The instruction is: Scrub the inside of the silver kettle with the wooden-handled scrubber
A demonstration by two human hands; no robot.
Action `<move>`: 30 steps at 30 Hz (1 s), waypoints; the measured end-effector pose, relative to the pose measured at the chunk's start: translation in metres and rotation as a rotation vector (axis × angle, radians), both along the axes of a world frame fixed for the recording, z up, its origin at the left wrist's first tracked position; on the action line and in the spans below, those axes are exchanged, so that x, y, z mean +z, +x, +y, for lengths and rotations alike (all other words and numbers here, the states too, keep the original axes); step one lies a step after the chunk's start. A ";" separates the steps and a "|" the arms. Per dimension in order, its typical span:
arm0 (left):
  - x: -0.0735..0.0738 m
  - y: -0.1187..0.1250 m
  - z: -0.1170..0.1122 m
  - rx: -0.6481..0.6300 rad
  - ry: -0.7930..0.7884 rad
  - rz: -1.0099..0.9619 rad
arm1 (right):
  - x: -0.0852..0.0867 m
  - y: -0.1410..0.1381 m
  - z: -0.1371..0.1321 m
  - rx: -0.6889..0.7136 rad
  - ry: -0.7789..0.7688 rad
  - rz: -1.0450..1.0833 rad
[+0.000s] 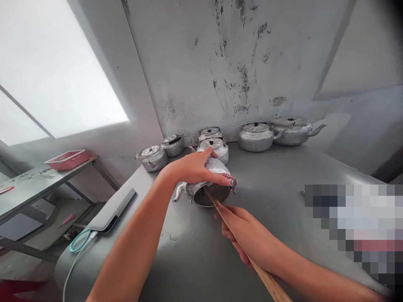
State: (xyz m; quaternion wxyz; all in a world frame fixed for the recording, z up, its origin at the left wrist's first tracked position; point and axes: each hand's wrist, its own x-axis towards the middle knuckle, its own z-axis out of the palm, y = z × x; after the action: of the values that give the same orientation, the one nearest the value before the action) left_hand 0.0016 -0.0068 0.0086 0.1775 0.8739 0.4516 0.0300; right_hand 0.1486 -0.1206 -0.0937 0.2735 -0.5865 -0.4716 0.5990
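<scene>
A silver metal kettle (218, 167) lies tipped on its side on the grey table (185, 272), its round open mouth towards me and its curved spout to the left. My left hand (198, 167) is closed over the top of its body, thumb stretched along near the rim. Beside the thumb is a reddish, braided-looking piece (233, 183) at the kettle's right side. In my right hand (241, 228) is a long wooden stick (267, 282), gripped partway along. Its far end goes into the kettle's mouth, where the tip is hidden.
Several lidded kettles (256, 137) stand along the stained back wall. A white power bank (113, 209) with a cable lies at the table's left edge. Further left, a pink basket (68, 160) rests on another table. A blurred-out patch covers the right side.
</scene>
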 end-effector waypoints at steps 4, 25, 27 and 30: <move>0.000 0.000 -0.001 0.004 -0.012 -0.012 | 0.006 0.003 -0.002 -0.046 0.054 0.035; 0.002 -0.003 -0.001 -0.006 0.003 -0.001 | -0.011 0.000 -0.003 -0.036 0.012 0.099; 0.004 -0.005 -0.001 0.008 0.008 0.026 | -0.010 0.000 -0.003 -0.020 0.003 0.090; 0.005 -0.006 -0.003 0.037 0.028 0.063 | -0.010 0.000 -0.003 -0.019 0.017 0.078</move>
State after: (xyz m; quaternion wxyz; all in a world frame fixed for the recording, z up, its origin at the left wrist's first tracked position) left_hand -0.0043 -0.0102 0.0136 0.1505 0.8683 0.4725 0.0121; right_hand 0.1483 -0.1236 -0.1033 0.3025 -0.5647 -0.4599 0.6148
